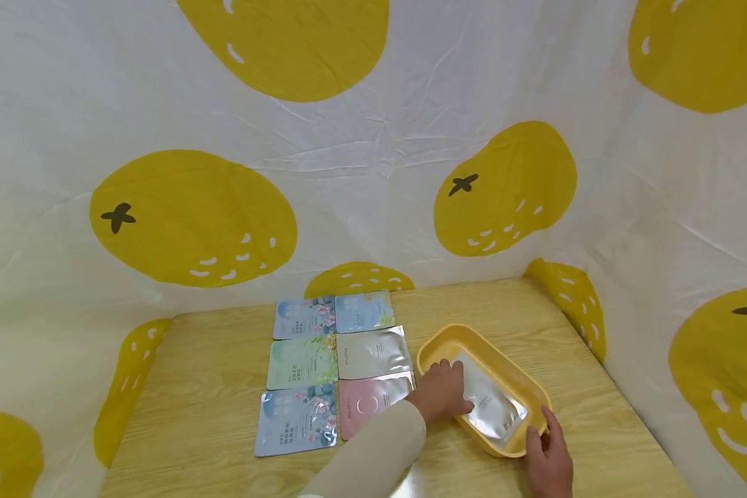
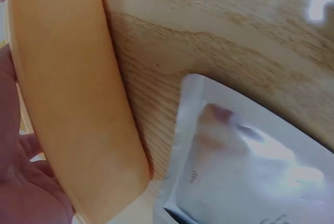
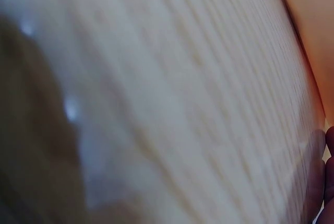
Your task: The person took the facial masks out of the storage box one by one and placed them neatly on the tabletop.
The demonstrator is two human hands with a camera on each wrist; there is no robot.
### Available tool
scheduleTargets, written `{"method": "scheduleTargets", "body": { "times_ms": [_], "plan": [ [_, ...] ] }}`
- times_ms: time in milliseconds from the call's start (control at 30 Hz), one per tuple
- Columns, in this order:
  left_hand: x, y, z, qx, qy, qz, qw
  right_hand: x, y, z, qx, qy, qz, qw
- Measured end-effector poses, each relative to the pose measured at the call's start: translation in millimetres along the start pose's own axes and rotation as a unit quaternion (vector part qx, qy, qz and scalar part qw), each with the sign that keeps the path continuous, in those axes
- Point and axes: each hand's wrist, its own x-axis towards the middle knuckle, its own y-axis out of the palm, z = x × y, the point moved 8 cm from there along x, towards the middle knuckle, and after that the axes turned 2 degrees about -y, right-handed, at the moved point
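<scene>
A yellow-orange plastic tray [image 1: 432, 344] stands on the table's right side, with a silver face mask packet [image 1: 494, 411] lying in it. My left hand [image 1: 440, 391] reaches over the tray's left rim, fingers bent down at the packet's left edge. Its fingertips are partly hidden, and I cannot tell whether they grip the packet. At the tray's near right corner my right hand [image 1: 549, 453] pinches the rim between thumb and fingers. In the left wrist view, the left hand [image 2: 31, 187] lies along the rim, above the tray's outer wall [image 2: 78, 93].
Left of the tray, several face mask packets lie in two columns: blue [image 1: 295, 418], green [image 1: 301, 361], silver [image 1: 373, 351] and pink [image 1: 370, 400] among them. White cloth with yellow fruit prints [image 1: 193, 218] surrounds the wooden table [image 1: 205, 387] at the back and sides.
</scene>
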Motion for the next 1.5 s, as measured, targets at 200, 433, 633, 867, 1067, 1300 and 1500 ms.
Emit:
{"method": "scheduleTargets", "body": {
  "times_ms": [200,433,633,867,1067,1300,1500],
  "plan": [
    [-1.4,-4.3,2.0,-0.008,-0.030,0.026,0.9992,0.6,2,-1,0.008,-0.001,0.000,1.0000],
    [-4.0,-12.8,1.2,-0.012,-0.023,0.017,0.9995,0.1,1,1,-0.005,-0.005,-0.003,1.0000],
    [-4.1,-12.1,1.6,0.000,-0.029,0.026,0.9992,0.5,1,0,-0.009,-0.003,0.009,0.9999],
    [-3.3,-9.7,2.8,0.016,-0.047,0.046,0.9977,1.8,2,0,-0.009,-0.003,0.022,0.9997],
    [-4.5,-13.2,0.7,0.001,-0.032,0.026,0.9992,3.0,2,0,-0.027,-0.013,0.014,0.9994],
    [-1.4,-5.3,2.2,-0.039,-0.042,0.038,0.9976,3.3,3,-3,-0.028,-0.019,0.010,0.9994],
    [4.0,-1.7,3.6,-0.079,-0.025,0.025,0.9962,2.3,2,0,-0.028,-0.020,0.006,0.9994]
  ]
}}
